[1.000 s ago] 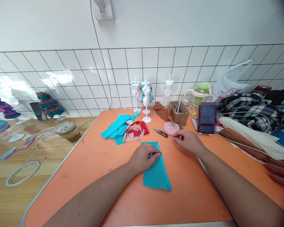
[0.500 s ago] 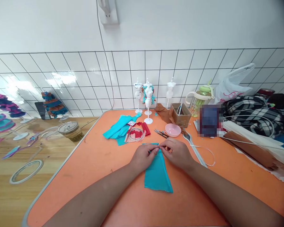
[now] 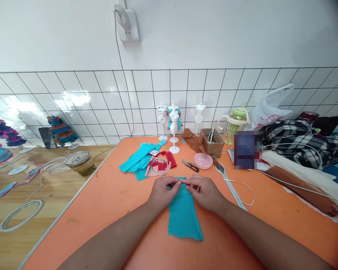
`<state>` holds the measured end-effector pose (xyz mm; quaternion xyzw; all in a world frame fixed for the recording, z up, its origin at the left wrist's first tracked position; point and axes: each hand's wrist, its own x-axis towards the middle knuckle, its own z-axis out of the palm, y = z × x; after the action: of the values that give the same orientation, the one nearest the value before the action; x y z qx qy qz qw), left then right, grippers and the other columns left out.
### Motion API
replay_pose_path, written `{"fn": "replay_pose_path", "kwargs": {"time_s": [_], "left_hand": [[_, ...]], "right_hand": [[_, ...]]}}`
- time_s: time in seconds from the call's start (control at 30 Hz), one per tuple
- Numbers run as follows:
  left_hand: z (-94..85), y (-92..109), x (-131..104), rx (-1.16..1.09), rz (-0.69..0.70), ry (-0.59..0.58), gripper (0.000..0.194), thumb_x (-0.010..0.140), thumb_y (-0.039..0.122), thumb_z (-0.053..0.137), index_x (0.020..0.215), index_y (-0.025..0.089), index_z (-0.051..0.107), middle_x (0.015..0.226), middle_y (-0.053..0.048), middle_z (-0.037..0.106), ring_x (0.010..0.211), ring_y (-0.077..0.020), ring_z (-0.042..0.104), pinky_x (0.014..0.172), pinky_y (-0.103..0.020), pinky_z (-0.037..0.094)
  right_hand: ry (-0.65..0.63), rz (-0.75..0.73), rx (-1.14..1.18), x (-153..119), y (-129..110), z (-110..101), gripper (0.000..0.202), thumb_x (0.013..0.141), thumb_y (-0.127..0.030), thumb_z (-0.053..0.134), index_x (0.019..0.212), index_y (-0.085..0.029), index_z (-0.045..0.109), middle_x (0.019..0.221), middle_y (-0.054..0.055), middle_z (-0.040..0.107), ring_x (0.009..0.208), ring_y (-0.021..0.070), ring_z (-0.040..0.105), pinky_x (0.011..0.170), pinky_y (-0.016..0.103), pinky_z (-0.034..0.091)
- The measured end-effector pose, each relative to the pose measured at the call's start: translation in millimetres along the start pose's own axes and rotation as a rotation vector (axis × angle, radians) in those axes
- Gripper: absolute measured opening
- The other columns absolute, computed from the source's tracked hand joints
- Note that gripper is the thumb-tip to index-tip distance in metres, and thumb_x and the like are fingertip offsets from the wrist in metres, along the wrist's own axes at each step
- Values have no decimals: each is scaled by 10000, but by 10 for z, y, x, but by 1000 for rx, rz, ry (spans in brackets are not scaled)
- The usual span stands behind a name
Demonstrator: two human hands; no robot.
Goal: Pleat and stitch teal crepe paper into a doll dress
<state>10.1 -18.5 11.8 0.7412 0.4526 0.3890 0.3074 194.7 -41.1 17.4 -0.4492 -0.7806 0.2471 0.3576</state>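
Fingertips (image 3: 176,186) together now: my right hand (image 3: 206,190), near the pink bowl (image 3: 203,161) a second ago, joins my left hand (image 3: 162,192) pinching blue cloth (image 3: 184,221), making it two-handed work, right grip unclear.

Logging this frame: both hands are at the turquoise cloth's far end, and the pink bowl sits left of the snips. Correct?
Not quite: the head view shows the pink bowl right of the snips. The left hand and right hand are indeed at the turquoise cloth's far end.

Cloth (image 3: 184,219) on table (image 3: 115,204), snips (image 3: 190,166) left of bowl (image 3: 203,161); mannequins (image 3: 174,125) behind
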Motion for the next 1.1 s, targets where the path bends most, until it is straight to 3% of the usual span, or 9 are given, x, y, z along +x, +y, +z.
{"fn": "replay_pose_path", "kwargs": {"time_s": [0.17,0.27,0.4,0.5,0.67,0.73,0.9,1.0,1.1], "left_hand": [[36,20,7,-43,-66,-18,197,779,291,579,798,173,736,735,-35,725,669,-155,644,606,-236,496],[42,40,2,-64,-103,-47,190,766,292,586,785,172,733,775,-41,734,702,-169,659,622,-244,509],[32,45,4,-68,-127,-84,214,788,311,568,781,176,734,800,-43,736,723,-169,662,640,-246,512],[33,38,9,-62,-130,-87,220,793,317,562,790,180,734,803,-39,736,718,-167,661,633,-244,512],[46,9,3,-19,-120,-76,196,778,300,579,824,192,736,795,-26,734,709,-162,652,620,-235,508],[53,9,3,-20,-120,-78,192,774,304,583,819,196,736,789,-23,733,713,-164,651,620,-235,506],[59,57,20,-79,-171,-103,237,791,350,569,759,178,728,696,-20,709,648,-153,632,579,-229,484],[55,69,23,-98,-162,-104,234,792,351,571,755,178,725,693,-14,706,647,-146,629,583,-223,481],[55,60,13,-105,-147,-108,217,791,336,571,783,185,727,705,-10,711,651,-144,633,584,-220,485]], "right_hand": [[42,52,18,28,-3,-125,274,831,-257,526,1032,-259,712,840,36,670,672,139,565,595,252,432],[350,228,167,65,101,-312,253,803,-288,535,986,-218,695,777,25,634,557,108,485,517,241,396],[941,518,707,84,402,-540,255,756,-240,494,1007,-239,535,646,-56,449,436,65,336,403,194,300],[1109,685,922,83,621,-570,146,715,-206,492,846,-231,434,676,-54,443,431,59,354,400,197,333],[1092,763,942,110,690,-442,51,724,-196,457,757,-214,422,714,-18,496,453,65,401,396,199,360],[941,722,889,120,590,-367,93,731,-229,501,822,-219,485,738,-11,533,472,77,426,397,204,362],[315,255,178,77,188,-156,158,779,-304,581,900,-218,636,794,15,612,653,140,537,554,259,420],[198,38,-148,15,30,-83,122,827,-262,557,871,-226,665,800,13,648,716,151,564,637,273,422],[148,-29,-231,-27,-14,-51,160,858,-268,540,929,-232,678,852,26,677,724,152,586,655,272,432]]}}
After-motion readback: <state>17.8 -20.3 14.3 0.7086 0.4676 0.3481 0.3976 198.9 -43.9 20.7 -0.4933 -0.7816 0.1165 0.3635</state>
